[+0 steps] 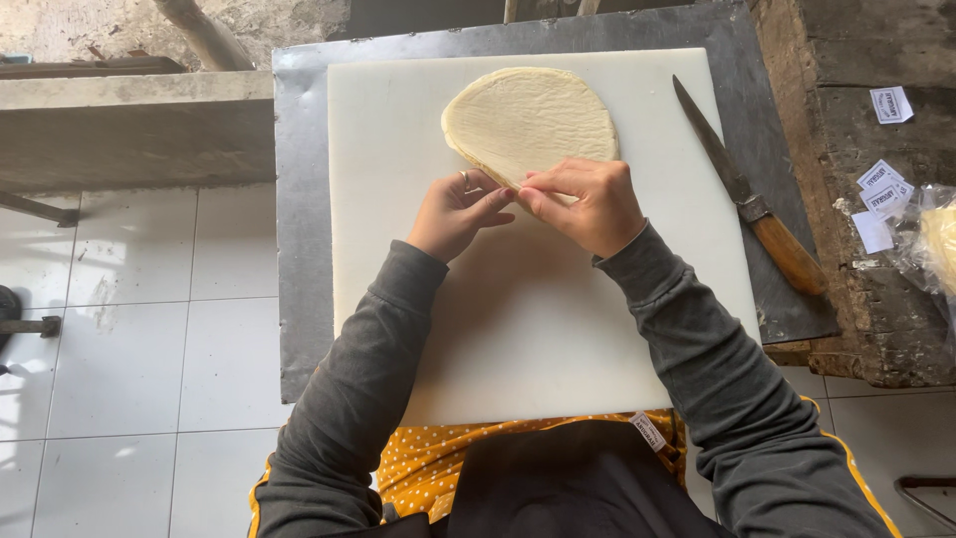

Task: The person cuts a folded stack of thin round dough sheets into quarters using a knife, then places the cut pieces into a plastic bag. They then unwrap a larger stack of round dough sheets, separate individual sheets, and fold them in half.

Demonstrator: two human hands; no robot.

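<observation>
A pale, round flat stack of thin dough sheets (528,118) lies at the far middle of a white cutting board (518,329). My left hand (456,212), with a ring on one finger, and my right hand (588,204) meet at the stack's near edge. The fingertips of both hands pinch that edge together. Grey sleeves cover both of my arms.
A long knife (742,189) with a wooden handle lies on the metal tabletop (299,249) right of the board. Small white paper labels (881,189) and a clear bag (931,244) rest on a rough wooden surface at far right. White floor tiles show on the left.
</observation>
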